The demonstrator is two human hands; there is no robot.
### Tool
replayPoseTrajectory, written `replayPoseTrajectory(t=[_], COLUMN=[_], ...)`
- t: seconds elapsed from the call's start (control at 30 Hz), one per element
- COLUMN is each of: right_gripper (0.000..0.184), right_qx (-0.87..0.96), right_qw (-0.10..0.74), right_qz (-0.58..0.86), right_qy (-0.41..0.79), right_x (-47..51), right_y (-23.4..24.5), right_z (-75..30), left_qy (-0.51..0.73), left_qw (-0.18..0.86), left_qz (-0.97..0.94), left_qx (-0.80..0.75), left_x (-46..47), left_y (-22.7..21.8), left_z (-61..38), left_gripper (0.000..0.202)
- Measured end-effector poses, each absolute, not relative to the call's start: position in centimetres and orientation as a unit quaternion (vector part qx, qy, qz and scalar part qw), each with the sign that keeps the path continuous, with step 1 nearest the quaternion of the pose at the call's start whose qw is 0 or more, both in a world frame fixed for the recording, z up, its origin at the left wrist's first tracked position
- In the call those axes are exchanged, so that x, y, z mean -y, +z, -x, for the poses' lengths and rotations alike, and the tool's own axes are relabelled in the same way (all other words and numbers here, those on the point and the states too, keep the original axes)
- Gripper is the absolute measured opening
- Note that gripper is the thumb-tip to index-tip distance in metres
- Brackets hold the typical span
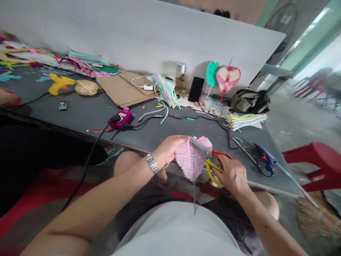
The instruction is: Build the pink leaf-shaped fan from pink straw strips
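Observation:
My left hand (172, 148), with a metal watch at the wrist, grips the upper left edge of a pink heart-shaped fan (189, 161) made of fuzzy pipe cleaners. A thin wire stem points down from its tip toward my shirt. A brighter pink strip lies along the fan's left side. My right hand (232, 174) holds scissors (210, 156) with one red and one yellow handle loop. Their blades lie across the top of the fan, pointing up and left toward my left fingertips. Whether the blades touch the strip, I cannot tell.
Along the grey table (160, 131) run black cables from a magenta power socket (122, 118). A blue glue gun (268, 160) lies at right, a yellow one (60, 84) at left. Pipe cleaner bundles (166, 90), a phone (196, 89) and finished heart fans (228, 79) are behind.

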State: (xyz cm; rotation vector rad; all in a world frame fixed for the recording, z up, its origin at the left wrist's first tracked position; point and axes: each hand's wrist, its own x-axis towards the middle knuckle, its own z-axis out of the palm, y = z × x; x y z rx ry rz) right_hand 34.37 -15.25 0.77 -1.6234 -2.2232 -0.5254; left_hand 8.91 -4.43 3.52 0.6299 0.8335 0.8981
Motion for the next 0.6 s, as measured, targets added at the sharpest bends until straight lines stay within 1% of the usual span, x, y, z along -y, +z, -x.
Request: replayPoseTrajectory(t=[0.2, 0.4, 0.6], right_gripper=[0.025, 0.025, 0.023], right_qx=[0.785, 0.793, 0.776], right_qw=[0.154, 0.158, 0.150], right_qz=[0.567, 0.553, 0.586], right_qy=[-0.198, -0.201, -0.179], right_x=[15.4, 15.2, 14.8], right_y=[1.0, 0.9, 0.9], right_z=[-34.5, -34.1, -33.1], left_qy=[0.421, 0.426, 0.421], left_qw=[0.770, 0.768, 0.775], left_qz=[-0.290, -0.277, -0.278], left_qx=[-0.381, -0.391, -0.381], left_x=[4.2, 4.4, 4.1], left_y=[3.5, 3.5, 3.1], left_z=[-8.3, -8.6, -8.8], left_gripper=[0.022, 0.013, 0.011])
